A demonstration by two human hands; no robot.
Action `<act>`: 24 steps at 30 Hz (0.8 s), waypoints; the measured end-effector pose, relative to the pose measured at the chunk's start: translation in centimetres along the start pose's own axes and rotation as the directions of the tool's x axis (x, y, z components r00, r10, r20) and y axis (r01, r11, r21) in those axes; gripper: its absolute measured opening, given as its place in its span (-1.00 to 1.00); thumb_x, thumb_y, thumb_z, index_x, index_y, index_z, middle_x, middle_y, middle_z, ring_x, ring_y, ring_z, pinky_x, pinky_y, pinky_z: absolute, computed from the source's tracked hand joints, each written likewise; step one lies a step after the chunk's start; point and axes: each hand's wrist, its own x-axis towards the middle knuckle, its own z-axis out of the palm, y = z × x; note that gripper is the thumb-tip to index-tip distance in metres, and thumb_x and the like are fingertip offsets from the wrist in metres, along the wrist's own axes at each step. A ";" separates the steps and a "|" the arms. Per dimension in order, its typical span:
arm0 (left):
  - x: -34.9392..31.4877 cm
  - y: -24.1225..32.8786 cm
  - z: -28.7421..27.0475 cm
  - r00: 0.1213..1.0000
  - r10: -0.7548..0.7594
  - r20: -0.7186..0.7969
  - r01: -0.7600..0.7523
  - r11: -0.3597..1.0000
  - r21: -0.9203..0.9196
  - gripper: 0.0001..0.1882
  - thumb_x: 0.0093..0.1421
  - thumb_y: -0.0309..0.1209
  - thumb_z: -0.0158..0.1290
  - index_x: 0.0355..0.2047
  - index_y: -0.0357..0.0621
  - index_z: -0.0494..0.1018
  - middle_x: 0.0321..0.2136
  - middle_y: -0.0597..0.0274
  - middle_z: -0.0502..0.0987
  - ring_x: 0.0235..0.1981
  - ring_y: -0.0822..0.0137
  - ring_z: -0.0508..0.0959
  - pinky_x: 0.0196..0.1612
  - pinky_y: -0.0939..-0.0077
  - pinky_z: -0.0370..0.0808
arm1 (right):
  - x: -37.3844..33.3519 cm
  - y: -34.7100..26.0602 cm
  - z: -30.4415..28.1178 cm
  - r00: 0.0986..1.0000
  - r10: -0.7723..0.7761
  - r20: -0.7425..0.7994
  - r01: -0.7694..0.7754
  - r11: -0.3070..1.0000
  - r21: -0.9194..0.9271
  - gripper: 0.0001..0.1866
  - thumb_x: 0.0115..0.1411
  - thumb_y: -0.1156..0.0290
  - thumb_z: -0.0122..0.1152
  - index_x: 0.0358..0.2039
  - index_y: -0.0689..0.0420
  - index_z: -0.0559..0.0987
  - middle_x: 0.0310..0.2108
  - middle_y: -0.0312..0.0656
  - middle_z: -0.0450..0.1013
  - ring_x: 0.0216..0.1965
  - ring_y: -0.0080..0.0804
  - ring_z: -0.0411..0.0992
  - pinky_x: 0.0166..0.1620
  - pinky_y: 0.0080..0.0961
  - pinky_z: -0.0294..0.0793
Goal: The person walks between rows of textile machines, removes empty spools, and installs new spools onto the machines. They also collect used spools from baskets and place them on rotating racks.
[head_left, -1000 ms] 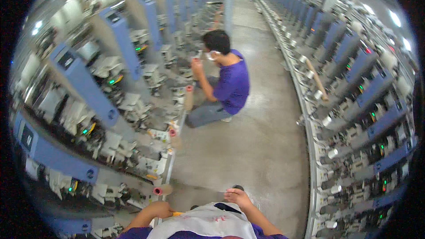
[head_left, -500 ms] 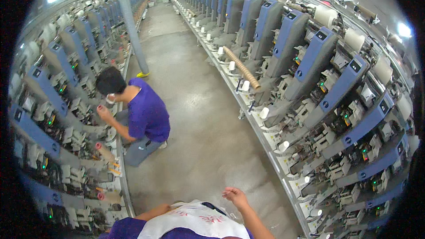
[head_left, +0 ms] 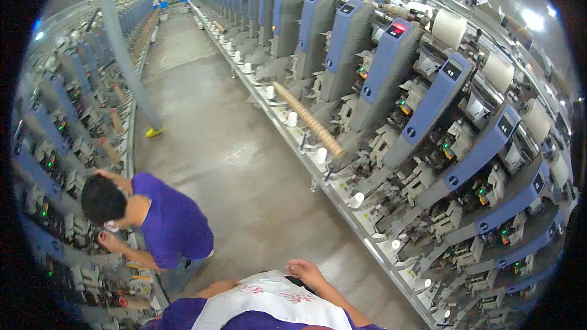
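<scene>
Co-worker in purple is lower and further left in frame than half a second ago; grey pole and stack of brown cones also shifted left, so the view itself has swung right. The right hand is a bit further left too.

White apron at bottom centre, on the wearer's front, nearest thing to both hands. Wider left to right than front to back; far edge faces up the aisle, near part cut by the lower frame edge. Right hand just beyond its far right edge, fingertips pointing left, fingers loosely bent, nothing seen in them; whether it touches the cloth, can't tell. Dark patch below it, unclear. Left hand mostly hidden at the apron's left edge, grip can't be told.

Brown stack on right machine row, long axis slanting from upper left to lower right. Left machine row blurred, squeezed at the fisheye rim. Co-worker's legs partly hidden; red-ended tube by their hand, small, hold unclear.
</scene>
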 end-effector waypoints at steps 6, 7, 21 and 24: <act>12.9 -1.9 -9.8 0.976 0.116 0.183 -0.154 0.966 0.209 -0.51 0.13 -0.04 -0.07 0.01 0.02 0.32 -0.24 -0.12 0.49 -0.18 -0.05 0.49 -0.14 0.06 0.40 | 7.0 -6.3 -5.3 0.966 -0.158 -0.205 0.119 0.974 -0.192 -0.70 0.21 0.39 0.03 -0.09 0.27 0.45 -0.22 -0.16 0.49 -0.19 -0.44 0.46 -0.10 -0.56 0.41; 15.1 -2.2 -11.2 0.972 0.122 0.199 -0.165 0.963 0.214 -0.51 0.13 -0.05 -0.07 0.00 0.01 0.33 -0.25 -0.12 0.50 -0.19 -0.06 0.49 -0.14 0.07 0.40 | 8.8 -6.6 -6.9 0.950 -0.147 -0.275 0.083 0.969 -0.233 -0.71 0.21 0.42 0.02 -0.09 0.28 0.45 -0.22 -0.15 0.49 -0.19 -0.43 0.47 -0.10 -0.55 0.42; 33.9 5.2 -33.3 0.940 -0.311 0.141 0.288 0.944 0.160 -0.56 0.13 -0.10 -0.09 -0.11 -0.14 0.42 -0.23 -0.12 0.51 -0.15 -0.08 0.49 -0.09 0.15 0.40 | 36.2 -34.1 -22.1 0.830 -0.443 -0.338 0.368 0.891 -0.264 -0.75 0.23 0.32 0.04 -0.20 0.23 0.50 -0.32 -0.25 0.49 -0.37 -0.54 0.43 -0.25 -0.60 0.42; 37.6 4.0 -35.5 0.968 -0.241 0.069 0.239 0.970 0.033 -0.55 0.12 -0.10 -0.08 -0.09 -0.14 0.41 -0.23 -0.13 0.51 -0.16 -0.09 0.49 -0.09 0.16 0.40 | 39.3 -38.6 -22.3 0.834 -0.390 -0.391 0.380 0.919 -0.107 -0.79 0.19 0.43 0.04 -0.24 0.28 0.52 -0.34 -0.21 0.52 -0.31 -0.53 0.47 -0.20 -0.61 0.43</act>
